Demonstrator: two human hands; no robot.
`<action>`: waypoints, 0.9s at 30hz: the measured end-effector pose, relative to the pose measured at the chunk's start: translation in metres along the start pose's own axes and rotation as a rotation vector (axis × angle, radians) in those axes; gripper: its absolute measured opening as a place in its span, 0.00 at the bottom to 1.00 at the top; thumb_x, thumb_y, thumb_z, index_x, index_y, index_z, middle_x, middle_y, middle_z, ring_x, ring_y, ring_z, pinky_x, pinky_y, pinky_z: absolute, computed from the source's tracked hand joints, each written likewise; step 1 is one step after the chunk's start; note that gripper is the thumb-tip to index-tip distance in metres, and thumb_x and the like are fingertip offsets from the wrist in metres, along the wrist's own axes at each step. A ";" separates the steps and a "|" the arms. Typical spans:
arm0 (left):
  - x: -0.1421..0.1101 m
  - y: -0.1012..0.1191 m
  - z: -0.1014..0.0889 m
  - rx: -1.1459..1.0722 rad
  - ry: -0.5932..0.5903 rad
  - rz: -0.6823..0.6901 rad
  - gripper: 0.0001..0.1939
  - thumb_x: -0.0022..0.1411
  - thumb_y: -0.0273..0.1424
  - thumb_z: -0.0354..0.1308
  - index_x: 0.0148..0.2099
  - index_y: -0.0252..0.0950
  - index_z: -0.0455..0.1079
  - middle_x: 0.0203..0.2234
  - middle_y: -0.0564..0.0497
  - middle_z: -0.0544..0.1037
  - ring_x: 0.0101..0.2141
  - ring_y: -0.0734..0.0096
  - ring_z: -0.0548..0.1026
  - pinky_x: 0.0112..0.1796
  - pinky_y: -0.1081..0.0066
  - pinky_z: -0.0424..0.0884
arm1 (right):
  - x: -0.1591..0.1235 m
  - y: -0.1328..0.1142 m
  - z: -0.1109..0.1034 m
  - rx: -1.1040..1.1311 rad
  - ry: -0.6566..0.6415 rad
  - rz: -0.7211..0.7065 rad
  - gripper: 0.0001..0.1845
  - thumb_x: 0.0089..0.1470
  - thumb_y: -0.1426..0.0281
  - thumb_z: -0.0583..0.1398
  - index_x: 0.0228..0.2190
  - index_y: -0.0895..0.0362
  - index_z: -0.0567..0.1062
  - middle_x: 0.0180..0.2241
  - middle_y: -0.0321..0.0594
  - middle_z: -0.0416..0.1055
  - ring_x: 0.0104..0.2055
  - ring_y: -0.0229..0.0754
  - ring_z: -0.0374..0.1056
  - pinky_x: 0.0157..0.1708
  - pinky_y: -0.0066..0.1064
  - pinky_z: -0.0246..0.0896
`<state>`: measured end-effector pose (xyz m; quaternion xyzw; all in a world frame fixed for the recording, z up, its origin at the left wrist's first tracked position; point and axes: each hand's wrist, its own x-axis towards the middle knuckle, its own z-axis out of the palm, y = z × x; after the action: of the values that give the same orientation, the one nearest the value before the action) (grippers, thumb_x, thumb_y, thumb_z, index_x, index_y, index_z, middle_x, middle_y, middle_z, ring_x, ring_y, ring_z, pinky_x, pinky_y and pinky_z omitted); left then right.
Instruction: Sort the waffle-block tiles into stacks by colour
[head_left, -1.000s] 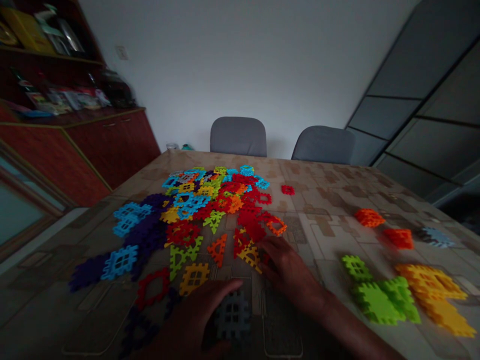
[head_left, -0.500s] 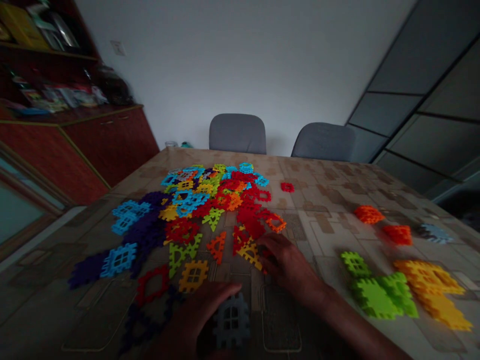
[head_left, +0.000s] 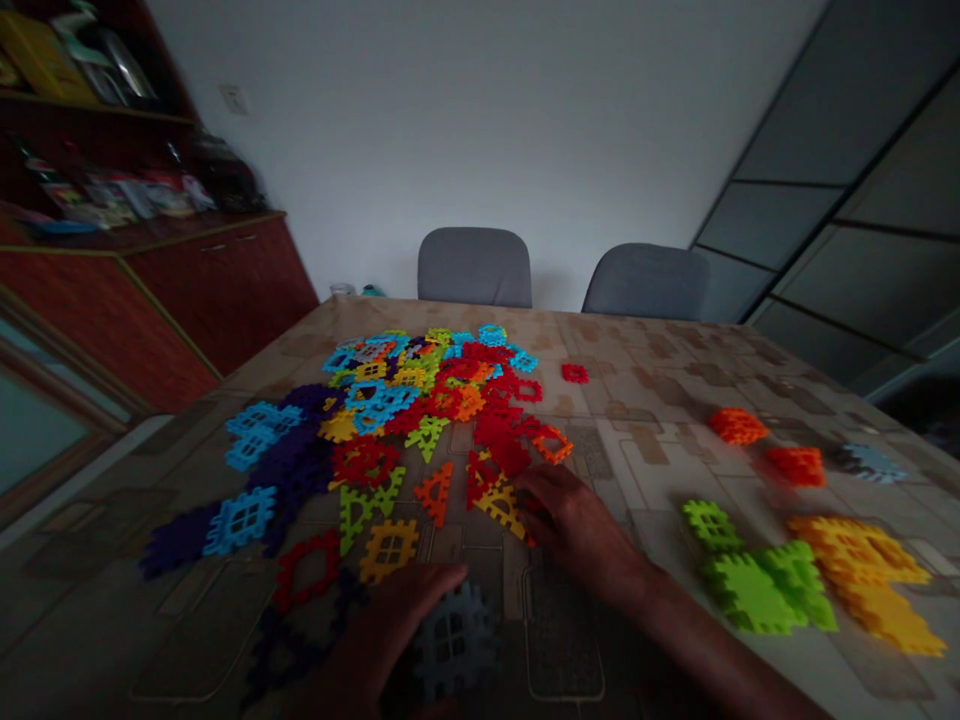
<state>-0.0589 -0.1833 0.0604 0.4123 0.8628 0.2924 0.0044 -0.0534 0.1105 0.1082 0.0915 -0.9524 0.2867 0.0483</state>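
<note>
Plastic in many colours is spread, in the head view, over the brown-patterned table (head_left: 645, 385), and a dark grey, square, tooth-edged plastic piece with a window-like opening (head_left: 454, 640) is held at the near edge, around the middle, by the left hand (head_left: 375, 635). It is gripped with the thumb laid along its top edge and the other fingers apparently curled beneath, a hold probably chosen so that the piece is steadied. The right hand (head_left: 577, 515) is set farther off and to the right, its fingers bent down beside a yellow triangular plastic piece with cut-outs (head_left: 502, 506); a sliver of red is seen under the fingertips, but whether anything is pinched there cannot be told. From the left to the far middle, a mixed heap of tooth-edged plastic pieces (head_left: 450, 400) is spread out. At the right, smaller groups are set well apart from it: bright green pieces (head_left: 750, 595), yellow-orange pieces (head_left: 889, 608), orange pieces (head_left: 739, 426) and pale grey pieces (head_left: 871, 463), perhaps so spaced that the colours do not mix. Much of the left hand is lost in shadow and cut off at the near edge, dark purple pieces (head_left: 298, 655) beside it are barely made out, and the right-hand groups are blurred, so their pieces cannot be counted.
</note>
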 end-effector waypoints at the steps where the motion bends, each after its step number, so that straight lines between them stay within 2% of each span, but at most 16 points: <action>1: 0.004 0.003 0.001 -0.008 -0.017 0.035 0.45 0.58 0.33 0.66 0.71 0.57 0.50 0.62 0.52 0.72 0.56 0.53 0.75 0.55 0.61 0.75 | 0.000 0.000 0.000 -0.004 -0.003 -0.001 0.10 0.61 0.78 0.60 0.45 0.59 0.76 0.44 0.48 0.75 0.48 0.50 0.70 0.48 0.41 0.66; 5: 0.016 0.011 0.002 -0.039 -0.040 0.137 0.50 0.53 0.27 0.68 0.72 0.56 0.48 0.60 0.50 0.74 0.54 0.56 0.77 0.54 0.63 0.76 | 0.000 0.001 0.001 -0.011 -0.003 -0.007 0.11 0.61 0.78 0.61 0.45 0.58 0.76 0.45 0.48 0.75 0.48 0.49 0.70 0.50 0.40 0.66; 7: 0.018 0.010 0.004 -0.022 -0.035 0.162 0.50 0.53 0.29 0.69 0.72 0.55 0.47 0.59 0.49 0.75 0.53 0.57 0.77 0.54 0.63 0.75 | 0.001 0.001 0.002 -0.012 0.000 -0.009 0.10 0.61 0.77 0.61 0.44 0.57 0.76 0.44 0.47 0.75 0.48 0.49 0.70 0.50 0.40 0.66; 9: 0.018 0.007 0.008 0.006 -0.012 0.183 0.45 0.59 0.35 0.67 0.72 0.52 0.48 0.58 0.47 0.75 0.53 0.57 0.77 0.55 0.63 0.74 | 0.001 0.001 0.002 -0.012 0.005 -0.012 0.09 0.61 0.77 0.61 0.43 0.57 0.76 0.44 0.46 0.75 0.48 0.49 0.70 0.49 0.39 0.66; 12: 0.016 0.000 0.014 0.019 0.083 0.295 0.36 0.68 0.50 0.56 0.72 0.48 0.51 0.56 0.46 0.77 0.52 0.59 0.78 0.53 0.66 0.75 | 0.001 0.003 0.001 -0.015 0.031 -0.012 0.11 0.60 0.78 0.61 0.44 0.58 0.76 0.45 0.47 0.75 0.49 0.49 0.70 0.49 0.40 0.67; 15: 0.024 -0.004 0.002 0.082 0.080 0.348 0.35 0.69 0.56 0.51 0.71 0.47 0.55 0.59 0.47 0.75 0.55 0.58 0.76 0.54 0.65 0.74 | 0.002 0.008 0.002 -0.028 0.077 -0.012 0.14 0.58 0.80 0.61 0.47 0.59 0.76 0.47 0.48 0.75 0.51 0.51 0.69 0.51 0.43 0.66; 17: 0.040 -0.009 -0.017 0.159 0.037 0.292 0.29 0.71 0.51 0.52 0.69 0.50 0.58 0.63 0.50 0.70 0.59 0.58 0.71 0.58 0.62 0.70 | 0.002 0.012 0.005 -0.040 0.104 -0.023 0.17 0.57 0.80 0.61 0.48 0.60 0.75 0.50 0.51 0.74 0.54 0.53 0.67 0.55 0.46 0.64; 19: 0.066 -0.020 -0.037 0.255 0.032 0.185 0.23 0.74 0.42 0.51 0.68 0.50 0.59 0.66 0.51 0.66 0.63 0.59 0.66 0.61 0.58 0.66 | 0.003 0.016 0.009 -0.049 0.119 -0.037 0.17 0.56 0.81 0.61 0.48 0.61 0.76 0.53 0.53 0.72 0.57 0.54 0.65 0.57 0.48 0.62; 21: 0.098 -0.040 -0.054 0.347 0.067 0.101 0.24 0.71 0.41 0.53 0.67 0.45 0.61 0.67 0.47 0.63 0.65 0.54 0.63 0.62 0.54 0.62 | 0.003 0.018 0.013 -0.052 0.125 -0.043 0.18 0.55 0.82 0.61 0.48 0.61 0.76 0.53 0.53 0.72 0.58 0.54 0.66 0.58 0.48 0.63; 24: 0.141 -0.078 -0.067 0.396 0.107 0.012 0.31 0.65 0.37 0.58 0.68 0.35 0.61 0.67 0.36 0.61 0.65 0.42 0.60 0.62 0.45 0.58 | 0.003 0.019 0.015 -0.051 0.128 -0.051 0.18 0.55 0.82 0.61 0.48 0.60 0.76 0.53 0.52 0.73 0.56 0.52 0.67 0.57 0.46 0.64; 27: 0.164 -0.105 -0.071 0.416 0.113 -0.041 0.32 0.62 0.37 0.60 0.65 0.29 0.64 0.62 0.29 0.66 0.62 0.31 0.63 0.58 0.37 0.59 | 0.002 0.019 0.014 -0.048 0.122 -0.062 0.18 0.56 0.81 0.61 0.48 0.58 0.76 0.54 0.51 0.72 0.57 0.51 0.67 0.58 0.46 0.64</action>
<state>-0.2589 -0.1530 0.1039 0.3694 0.9118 0.1304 -0.1232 -0.0596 0.1177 0.0865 0.1022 -0.9510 0.2672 0.1174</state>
